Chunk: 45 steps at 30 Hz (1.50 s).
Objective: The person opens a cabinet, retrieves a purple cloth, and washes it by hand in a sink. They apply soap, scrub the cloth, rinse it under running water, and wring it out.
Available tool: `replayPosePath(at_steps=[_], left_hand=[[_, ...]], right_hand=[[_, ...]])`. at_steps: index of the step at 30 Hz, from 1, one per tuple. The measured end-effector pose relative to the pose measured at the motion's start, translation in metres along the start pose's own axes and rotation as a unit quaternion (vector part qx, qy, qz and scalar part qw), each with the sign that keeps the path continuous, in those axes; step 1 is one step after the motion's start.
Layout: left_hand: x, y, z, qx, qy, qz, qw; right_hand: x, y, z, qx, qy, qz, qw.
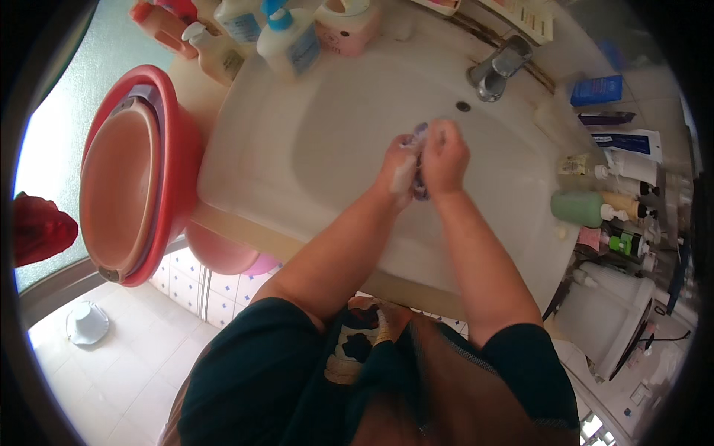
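Over the white washbasin [362, 95], my left hand [397, 164] and my right hand [448, 156] are pressed together. Between them is a small purple-and-white item [421, 191], perhaps a cloth; its ends stick out above and below the hands. White suds coat the left hand and wrist. My right hand is curled into a fist against the item, slightly blurred. Most of the item is hidden by the fingers. Beyond the hands, a chrome faucet [499, 67] stands at the basin's back edge, with the dark overflow hole [462, 106] in front of it.
Nested red and pink plastic basins [125, 189] lean at the left. Several pump bottles [287, 47] and a pink tub [347, 33] line the far left rim. On the right are a green pump bottle [577, 208], a blue box [597, 90] and a white container [597, 323].
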<state>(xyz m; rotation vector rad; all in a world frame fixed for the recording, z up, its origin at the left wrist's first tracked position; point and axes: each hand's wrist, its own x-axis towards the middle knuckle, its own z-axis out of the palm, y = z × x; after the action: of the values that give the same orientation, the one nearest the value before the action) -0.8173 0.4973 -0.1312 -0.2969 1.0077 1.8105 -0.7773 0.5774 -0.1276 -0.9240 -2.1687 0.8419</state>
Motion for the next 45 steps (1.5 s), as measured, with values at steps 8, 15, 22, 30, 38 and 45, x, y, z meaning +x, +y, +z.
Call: replayPosePath(at_steps=[8, 15, 22, 30, 38, 45], left_hand=[[-0.013, 0.025, 0.003, -0.007, -0.256, -0.031, 0.966], [-0.001, 0.033, 0.000, -0.047, -0.127, 0.104, 0.985], [0.004, 0.009, 0.002, -0.029, -0.101, -0.214, 0.971], [0.011, -0.016, -0.003, 0.075, -0.039, -0.020, 0.996], [-0.003, 0.001, 0.015, -0.055, 0.030, -0.080, 0.995], [0.005, 0.011, 0.007, -0.147, -0.090, 0.031, 0.985]], right_hand=[[0.025, 0.014, -0.075, 0.392, -0.220, 0.323, 0.833], [0.042, -0.007, -0.117, 0.354, -0.136, 0.251, 0.890], [-0.027, -0.016, -0.088, 0.140, -0.140, -0.051, 0.979], [-0.015, 0.012, -0.015, 0.035, 0.012, 0.072, 0.997], [-0.034, 0.004, -0.018, -0.024, -0.003, -0.040, 0.999], [-0.001, 0.024, -0.052, 0.326, 0.012, 0.310, 0.893]])
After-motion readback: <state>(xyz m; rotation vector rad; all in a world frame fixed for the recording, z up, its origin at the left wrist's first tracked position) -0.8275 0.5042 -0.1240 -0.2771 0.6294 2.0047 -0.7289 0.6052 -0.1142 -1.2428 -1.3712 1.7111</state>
